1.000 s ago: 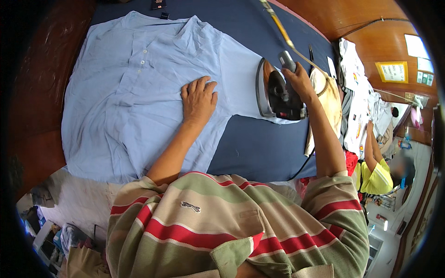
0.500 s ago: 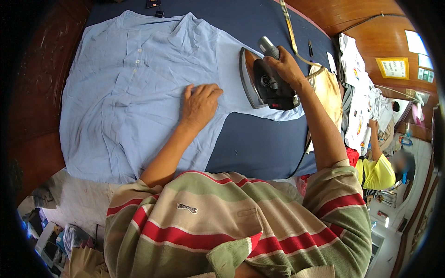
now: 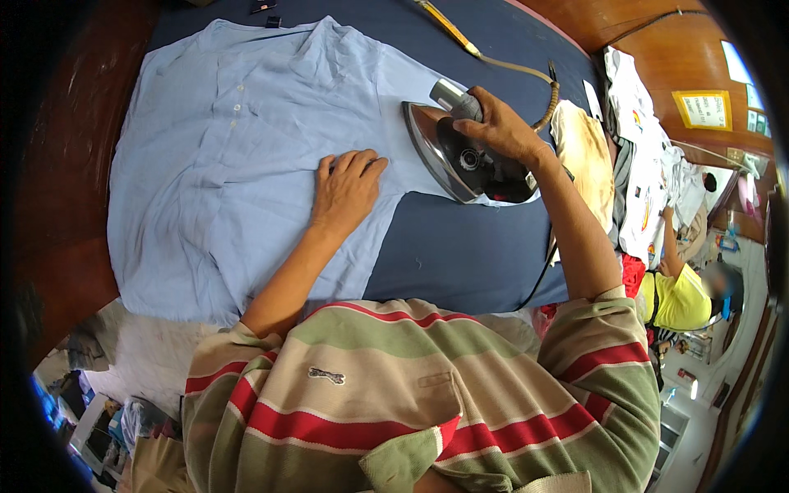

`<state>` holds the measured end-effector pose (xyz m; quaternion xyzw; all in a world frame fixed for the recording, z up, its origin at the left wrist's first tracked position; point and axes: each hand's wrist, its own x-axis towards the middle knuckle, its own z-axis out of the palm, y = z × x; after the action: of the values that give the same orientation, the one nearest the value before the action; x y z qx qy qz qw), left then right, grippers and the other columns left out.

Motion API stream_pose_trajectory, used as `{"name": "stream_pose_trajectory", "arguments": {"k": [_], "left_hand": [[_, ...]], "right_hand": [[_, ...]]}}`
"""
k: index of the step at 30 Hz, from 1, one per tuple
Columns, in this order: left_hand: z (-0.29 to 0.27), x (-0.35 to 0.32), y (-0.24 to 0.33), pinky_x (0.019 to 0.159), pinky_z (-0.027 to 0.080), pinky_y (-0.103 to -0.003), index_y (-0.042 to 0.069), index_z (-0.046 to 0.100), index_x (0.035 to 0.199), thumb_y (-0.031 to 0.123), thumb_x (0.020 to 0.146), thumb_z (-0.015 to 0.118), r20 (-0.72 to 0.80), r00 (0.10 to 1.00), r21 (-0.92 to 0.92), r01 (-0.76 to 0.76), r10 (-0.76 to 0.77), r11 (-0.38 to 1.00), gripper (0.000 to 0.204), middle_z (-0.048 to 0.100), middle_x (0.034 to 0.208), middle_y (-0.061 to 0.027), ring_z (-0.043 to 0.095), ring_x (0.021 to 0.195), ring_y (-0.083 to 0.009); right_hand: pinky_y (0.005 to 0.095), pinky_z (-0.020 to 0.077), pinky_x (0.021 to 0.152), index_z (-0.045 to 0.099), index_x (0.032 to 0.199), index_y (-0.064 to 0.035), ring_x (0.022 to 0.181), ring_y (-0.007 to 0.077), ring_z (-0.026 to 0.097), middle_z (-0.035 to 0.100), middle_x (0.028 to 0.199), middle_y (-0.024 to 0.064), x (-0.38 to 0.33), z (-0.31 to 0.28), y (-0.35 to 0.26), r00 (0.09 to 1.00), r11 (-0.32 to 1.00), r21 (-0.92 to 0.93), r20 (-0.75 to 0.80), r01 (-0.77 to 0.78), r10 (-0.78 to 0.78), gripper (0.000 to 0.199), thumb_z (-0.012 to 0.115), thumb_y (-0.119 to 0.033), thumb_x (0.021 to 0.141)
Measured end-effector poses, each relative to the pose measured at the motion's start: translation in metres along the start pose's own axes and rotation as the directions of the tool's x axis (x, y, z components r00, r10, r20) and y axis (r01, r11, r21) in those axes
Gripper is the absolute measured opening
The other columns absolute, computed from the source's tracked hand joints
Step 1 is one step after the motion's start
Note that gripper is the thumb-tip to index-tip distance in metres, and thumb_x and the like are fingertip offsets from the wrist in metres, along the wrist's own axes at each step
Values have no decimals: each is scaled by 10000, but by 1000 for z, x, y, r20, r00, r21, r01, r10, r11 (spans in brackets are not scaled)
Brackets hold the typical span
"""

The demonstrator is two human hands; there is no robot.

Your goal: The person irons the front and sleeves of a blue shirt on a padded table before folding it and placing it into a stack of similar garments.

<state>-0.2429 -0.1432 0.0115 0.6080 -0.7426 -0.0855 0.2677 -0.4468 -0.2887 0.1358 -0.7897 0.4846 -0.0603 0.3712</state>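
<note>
A light blue buttoned shirt (image 3: 271, 181) lies spread on a dark blue padded surface (image 3: 460, 255), with creases across its body. My right hand (image 3: 503, 131) is wrapped round the handle of a clothes iron (image 3: 470, 168). The iron rests over the shirt's right-hand sleeve, its metal soleplate edge turned toward the shirt's body; most of the sleeve is hidden under it. My left hand (image 3: 349, 189) lies palm down on the cloth beside the sleeve's join, fingers a little apart, holding nothing.
A cord with a yellow section (image 3: 448, 29) runs over the far side. To the right lie a cream cloth (image 3: 582, 152) and a pile of white garments (image 3: 637, 156). Wooden panels (image 3: 74, 164) border the left. A co-worker in a yellow top (image 3: 680, 300) is at far right.
My right hand has slid the iron left along the sleeve, closer to the shirt's body. The yellow section of the cord has swung left. My left hand has barely shifted.
</note>
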Motion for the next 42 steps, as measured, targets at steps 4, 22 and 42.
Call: {"name": "stream_pose_trajectory", "arguments": {"k": [4,22,42], "left_hand": [[-1,1,4,933,284,-436,175,604,1107,104,780,547,33,999,20,-27,26,999,340,528,1114,-10,468,1063,-181],[4,-13,27,906,281,-452,115,600,953,283,750,640,60,998,-47,18,-16,999,266,556,1018,-12,499,988,-189],[20,21,16,822,353,-358,125,563,866,204,822,596,-162,956,69,259,-245,963,97,591,859,14,537,845,-184]], "right_hand": [[342,465,756,467,1161,42,847,281,610,612,933,200,3,-16,13,982,987,-73,-129,-145,135,550,648,-277,751],[352,470,741,490,1080,3,801,296,621,627,867,205,-52,-15,-2,976,999,-52,216,-9,20,437,658,-222,745],[256,442,537,524,1125,46,624,127,548,562,754,54,-131,-183,248,675,834,191,-508,-518,535,537,639,-356,788]]}}
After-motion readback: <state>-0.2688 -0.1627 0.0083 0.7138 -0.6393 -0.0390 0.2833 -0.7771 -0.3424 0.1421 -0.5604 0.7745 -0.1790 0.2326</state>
